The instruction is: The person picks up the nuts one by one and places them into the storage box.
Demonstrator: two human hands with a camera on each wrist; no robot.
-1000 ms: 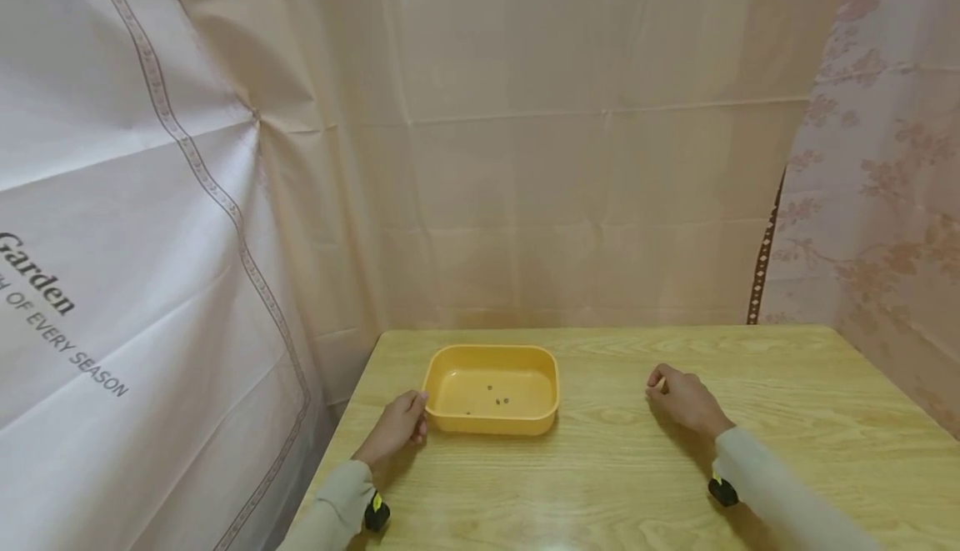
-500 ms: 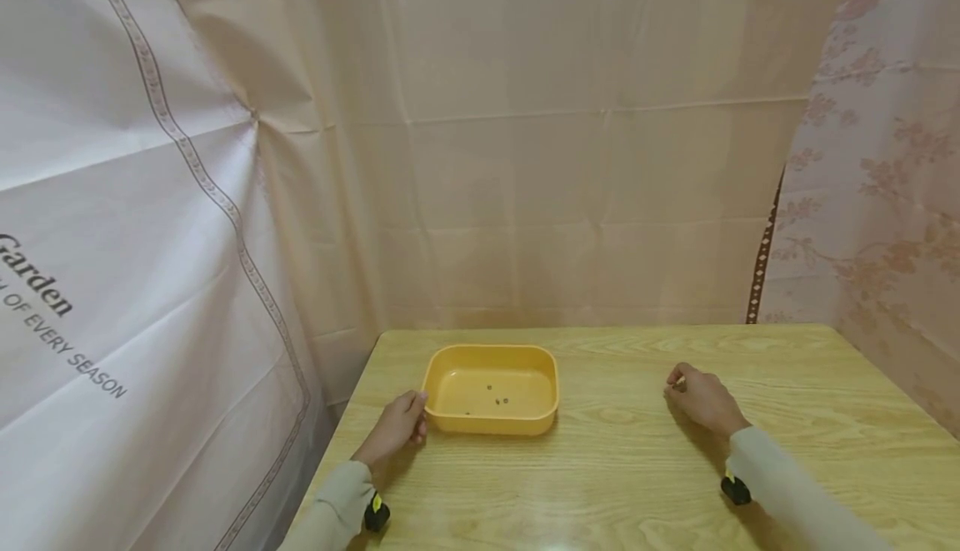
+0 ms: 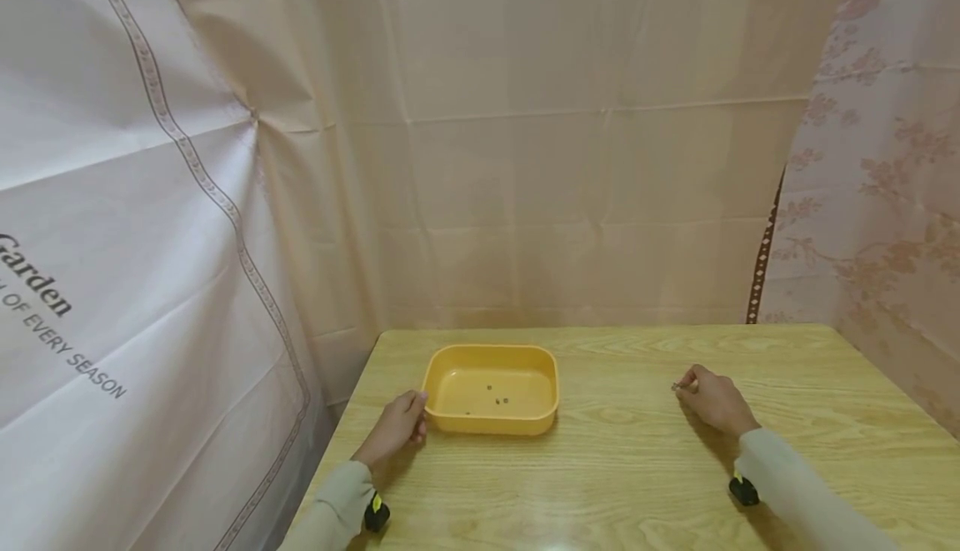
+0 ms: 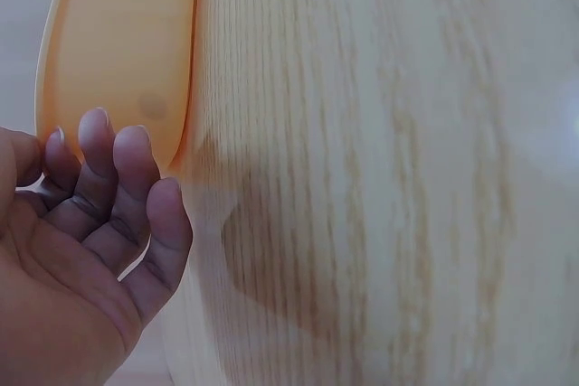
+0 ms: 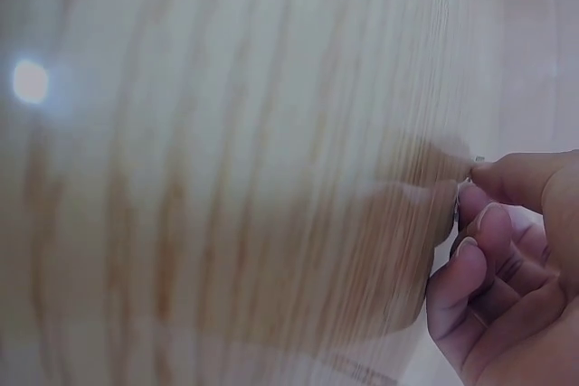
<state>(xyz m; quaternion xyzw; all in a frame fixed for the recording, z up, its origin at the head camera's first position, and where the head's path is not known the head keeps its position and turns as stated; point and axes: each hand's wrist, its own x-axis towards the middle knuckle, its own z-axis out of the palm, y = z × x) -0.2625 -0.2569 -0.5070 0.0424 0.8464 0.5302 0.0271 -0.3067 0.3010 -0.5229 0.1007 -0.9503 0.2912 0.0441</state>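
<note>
Left hand (image 3: 397, 428) rests on the wooden table (image 3: 622, 468) at the near-left corner of the yellow tray (image 3: 491, 388), fingers (image 4: 113, 164) loosely curved with tips touching the tray's outer wall; they lie against it, not wrapped round it. Tray sits on the left part of the table, a few small dark bits (image 3: 498, 399) lying on its floor. Right hand (image 3: 712, 401) is on the table well to the right of the tray, fingers curled, thumb and forefinger pinching a tiny thin object (image 3: 677, 385); too small to tell what it is. Pale curtains (image 3: 562, 159) hang behind the table.
</note>
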